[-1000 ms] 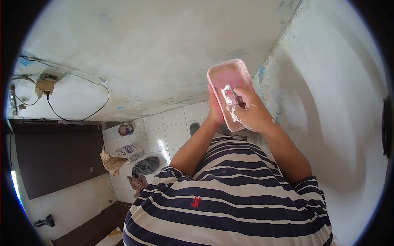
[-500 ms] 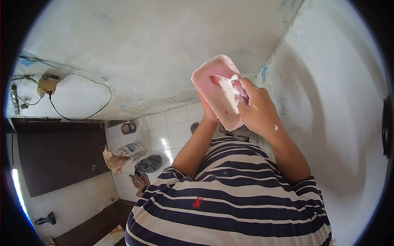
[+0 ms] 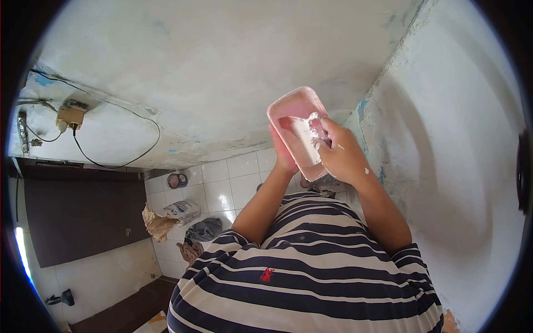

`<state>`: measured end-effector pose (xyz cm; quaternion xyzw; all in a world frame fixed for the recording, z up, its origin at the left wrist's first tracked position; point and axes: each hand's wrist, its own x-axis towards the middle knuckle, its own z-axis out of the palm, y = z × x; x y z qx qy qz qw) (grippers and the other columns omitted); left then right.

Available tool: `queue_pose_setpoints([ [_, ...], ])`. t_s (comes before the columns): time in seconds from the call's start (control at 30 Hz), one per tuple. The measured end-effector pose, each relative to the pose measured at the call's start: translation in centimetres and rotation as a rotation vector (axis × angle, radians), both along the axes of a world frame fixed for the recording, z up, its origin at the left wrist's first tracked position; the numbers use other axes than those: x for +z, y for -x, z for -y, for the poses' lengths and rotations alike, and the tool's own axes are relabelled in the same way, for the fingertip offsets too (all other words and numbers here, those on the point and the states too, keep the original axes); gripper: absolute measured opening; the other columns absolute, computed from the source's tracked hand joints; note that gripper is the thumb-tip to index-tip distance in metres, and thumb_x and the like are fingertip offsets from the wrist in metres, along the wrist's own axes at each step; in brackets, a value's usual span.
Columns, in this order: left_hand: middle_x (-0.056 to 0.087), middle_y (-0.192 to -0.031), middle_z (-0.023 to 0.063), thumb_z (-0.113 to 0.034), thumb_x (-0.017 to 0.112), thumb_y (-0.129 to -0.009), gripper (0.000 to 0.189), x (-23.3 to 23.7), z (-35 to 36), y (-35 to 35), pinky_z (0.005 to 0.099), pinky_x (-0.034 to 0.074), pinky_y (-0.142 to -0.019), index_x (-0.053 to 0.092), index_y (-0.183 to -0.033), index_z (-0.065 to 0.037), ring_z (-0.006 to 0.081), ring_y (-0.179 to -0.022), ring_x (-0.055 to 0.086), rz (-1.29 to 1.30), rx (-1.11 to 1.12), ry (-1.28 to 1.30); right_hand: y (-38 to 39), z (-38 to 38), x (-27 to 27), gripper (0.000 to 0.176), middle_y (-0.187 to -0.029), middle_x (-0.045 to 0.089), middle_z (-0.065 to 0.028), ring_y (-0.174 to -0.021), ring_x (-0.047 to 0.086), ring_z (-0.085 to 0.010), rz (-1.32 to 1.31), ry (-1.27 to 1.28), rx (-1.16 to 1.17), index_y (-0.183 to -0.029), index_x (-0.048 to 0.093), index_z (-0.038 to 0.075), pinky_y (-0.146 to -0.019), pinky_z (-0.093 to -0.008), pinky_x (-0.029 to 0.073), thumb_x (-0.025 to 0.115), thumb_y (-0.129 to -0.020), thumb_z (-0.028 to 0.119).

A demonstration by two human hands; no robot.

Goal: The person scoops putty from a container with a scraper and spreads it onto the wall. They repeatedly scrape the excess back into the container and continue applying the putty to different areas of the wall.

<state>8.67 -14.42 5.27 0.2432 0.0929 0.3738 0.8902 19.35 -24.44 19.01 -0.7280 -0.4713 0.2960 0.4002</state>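
A shallow pink tray (image 3: 286, 136), tilted and held up in front of me, has white paste smeared inside it. My left hand (image 3: 284, 152) grips the tray from below along its left side, with the fingers mostly hidden behind it. Over the tray's right edge, my right hand (image 3: 340, 149) is closed on a scraper (image 3: 304, 133) whose blade lies inside the tray. White paste covers part of the blade and spots my right hand and wrist.
A patchy wall (image 3: 211, 66) rises ahead, meeting a whiter wall (image 3: 444, 139) at the right. A socket with cables (image 3: 70, 115) hangs at the left. A sack (image 3: 183, 211), a dark bag (image 3: 205, 229) and brown paper (image 3: 160, 223) lie on the tiled floor.
The tray and both hands have shifted slightly down and to the right in view. The scraper blade has moved a little toward the tray's left side. The wall and floor objects have shifted slightly with the view.
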Motion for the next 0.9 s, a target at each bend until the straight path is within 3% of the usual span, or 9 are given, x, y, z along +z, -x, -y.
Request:
queue_pose_setpoints([
  [0.13, 0.049, -0.143, 0.0105, -0.079, 0.023, -0.092, 0.089, -0.6, -1.4, 1.6, 0.0438, 0.043, -0.109, 0.035, -0.149, -0.012, 0.0272, -0.13, 0.05, -0.11, 0.018, -0.011, 1.1, -1.4, -0.5, 0.032, -0.094, 0.065, -0.0303, -0.087, 0.064, -0.0461, -0.021, -0.021, 0.019, -0.114, 0.058, -0.005, -0.076, -0.0446, 0.05, 0.058, -0.083, 0.005],
  [0.23, 0.047, -0.146, 0.0114, -0.08, 0.019, -0.092, 0.091, -0.5, -3.2, 3.6, 0.0449, 0.042, -0.11, 0.033, -0.15, -0.012, 0.0283, -0.133, 0.048, -0.024, -0.038, 0.083, 1.8, -2.8, -0.6, 0.027, -0.088, 0.066, -0.0249, -0.078, 0.065, -0.0368, -0.087, -0.056, -0.017, -0.109, 0.058, -0.005, -0.073, -0.0391, 0.05, 0.059, -0.084, 0.004],
  [0.3, 0.051, -0.141, 0.0101, -0.08, 0.026, -0.091, 0.089, 0.4, -4.2, 4.8, 0.0456, 0.048, -0.104, 0.037, -0.148, -0.013, 0.0286, -0.127, 0.054, 0.022, -0.051, 0.159, 2.7, -3.8, -1.5, 0.023, -0.084, 0.065, -0.0163, -0.074, 0.064, -0.024, -0.256, -0.176, -0.114, -0.108, 0.058, -0.004, -0.07, -0.0342, 0.048, 0.058, -0.086, 0.004],
  [0.33, 0.047, -0.146, 0.0109, -0.082, 0.026, -0.089, 0.092, 0.1, -5.0, 5.3, 0.0478, 0.047, -0.105, 0.034, -0.15, -0.013, 0.0302, -0.13, 0.053, 0.038, -0.079, 0.17, 3.1, -4.2, -1.7, 0.023, -0.084, 0.065, -0.0163, -0.074, 0.064, -0.024, -0.253, -0.181, -0.129, -0.108, 0.058, -0.004, -0.07, -0.0342, 0.048, 0.058, -0.086, 0.004],
  [0.43, 0.046, -0.148, 0.0103, -0.081, 0.025, -0.09, 0.092, 0.9, -7.3, 6.9, 0.0492, 0.045, -0.107, 0.032, -0.152, -0.013, 0.0301, -0.133, 0.05, 0.09, -0.147, 0.196, 3.3, -5.0, -2.3, 0.03, -0.098, 0.066, -0.008, -0.078, 0.063, -0.0173, -0.991, -0.288, -0.187, -0.117, 0.056, -0.002, -0.068, -0.0336, 0.05, 0.057, -0.087, 0.001],
  [0.5, 0.043, -0.15, 0.0094, -0.08, 0.023, -0.091, 0.092, 0.9, -8.6, 8.3, 0.0483, 0.043, -0.109, 0.031, -0.153, -0.013, 0.0298, -0.134, 0.047, 0.07, -0.2, 0.169, 4.1, -6.0, -4.1, 0.036, -0.109, 0.064, -0.0087, -0.088, 0.064, -0.0188, -1.049, -0.307, -0.255, -0.124, 0.052, -0.001, -0.073, -0.034, 0.052, 0.056, -0.088, 0.002],
  [0.57, 0.041, -0.152, 0.0085, -0.08, 0.021, -0.092, 0.091, 1.0, -9.7, 9.7, 0.0475, 0.04, -0.111, 0.029, -0.154, -0.014, 0.0295, -0.136, 0.045, 0.049, -0.254, 0.141, 5.9, -6.9, -3.7, 0.038, -0.118, 0.063, -0.0101, -0.102, 0.064, -0.0204, -1.319, -0.551, -0.267, -0.128, 0.051, 0.0, -0.084, -0.0346, 0.052, 0.054, -0.091, 0.004],
  [0.67, 0.042, -0.151, 0.0083, -0.079, 0.022, -0.092, 0.09, 0.8, -11.5, 11.4, 0.047, 0.042, -0.109, 0.03, -0.153, -0.014, 0.0292, -0.134, 0.046, -0.002, -0.289, 0.145, 8.2, -8.0, -2.9, 0.038, -0.123, 0.062, -0.0105, -0.112, 0.062, -0.0218, -1.312, -0.63, -0.392, -0.13, 0.051, 0.001, -0.094, -0.0362, 0.051, 0.054, -0.092, 0.004],
  [0.9, 0.052, -0.141, 0.0079, -0.072, 0.031, -0.096, 0.079, -0.5, -15.6, 16.6, 0.0486, 0.047, -0.103, 0.039, -0.148, -0.014, 0.0285, -0.125, 0.054, -0.006, -0.534, 0.235, 11.9, -8.5, -6.5, 0.037, -0.121, 0.065, -0.0129, -0.109, 0.065, -0.0254, -1.26, -0.658, -0.674, -0.129, 0.054, -0.003, -0.095, -0.0383, 0.052, 0.055, -0.093, 0.006],
])
